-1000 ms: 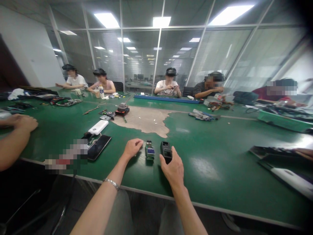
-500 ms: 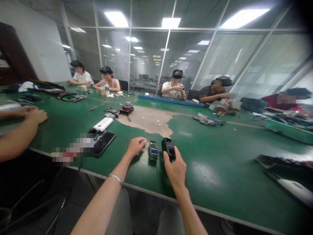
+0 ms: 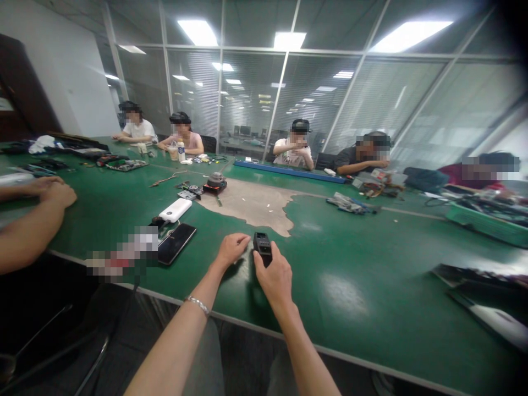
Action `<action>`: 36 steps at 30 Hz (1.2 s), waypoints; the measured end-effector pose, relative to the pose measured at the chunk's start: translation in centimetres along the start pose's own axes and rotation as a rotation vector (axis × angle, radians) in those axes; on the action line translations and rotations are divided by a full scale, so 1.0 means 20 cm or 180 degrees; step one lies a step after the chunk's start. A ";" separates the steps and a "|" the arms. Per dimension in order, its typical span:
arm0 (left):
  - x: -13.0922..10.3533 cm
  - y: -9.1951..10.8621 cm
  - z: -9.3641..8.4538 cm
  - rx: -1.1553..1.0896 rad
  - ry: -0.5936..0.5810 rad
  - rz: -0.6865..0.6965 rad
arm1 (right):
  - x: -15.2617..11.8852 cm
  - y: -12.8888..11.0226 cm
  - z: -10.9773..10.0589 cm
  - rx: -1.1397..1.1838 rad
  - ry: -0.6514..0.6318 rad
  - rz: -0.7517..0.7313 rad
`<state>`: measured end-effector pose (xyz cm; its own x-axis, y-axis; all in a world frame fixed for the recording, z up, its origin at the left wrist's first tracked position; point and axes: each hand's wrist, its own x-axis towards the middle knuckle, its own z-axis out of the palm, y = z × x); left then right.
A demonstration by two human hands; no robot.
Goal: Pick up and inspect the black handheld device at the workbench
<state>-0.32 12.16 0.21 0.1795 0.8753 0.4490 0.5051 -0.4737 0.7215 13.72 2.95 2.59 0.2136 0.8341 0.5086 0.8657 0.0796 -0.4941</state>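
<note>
In my right hand (image 3: 277, 275) is a black plastic housing (image 3: 263, 246) with rectangular openings on its top face. Thumb and fingers grip its near end from both sides. The small green circuit board with a blue screen seen earlier is hidden; the housing covers its place, and I cannot tell whether they touch. My left hand (image 3: 233, 250) rests just left of the housing, fingers curled in and pressed together. Whatever they may hold does not show.
Left of my hands lie a dark phone (image 3: 177, 243) and a white power bank (image 3: 176, 210). A co-worker's hands (image 3: 58, 192) rest at the left edge. Farther off are grey-blue gloves (image 3: 350, 203) and a green basket (image 3: 487, 223); several people sit across the green table (image 3: 371, 264).
My right hand has moved left with the black housing, from beside the circuit board to over its place. The board is now out of sight. My left hand has barely moved.
</note>
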 end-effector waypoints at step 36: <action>0.00 -0.02 0.02 0.0043 -0.0042 0.0057 | -0.11 0.03 0.08 0.0112 -0.0039 -0.0021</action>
<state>-0.23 12.39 -0.18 0.1995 0.8680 0.4548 0.5130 -0.4880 0.7062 13.03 2.15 0.03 0.2022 0.8401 0.5034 0.8506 0.1040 -0.5154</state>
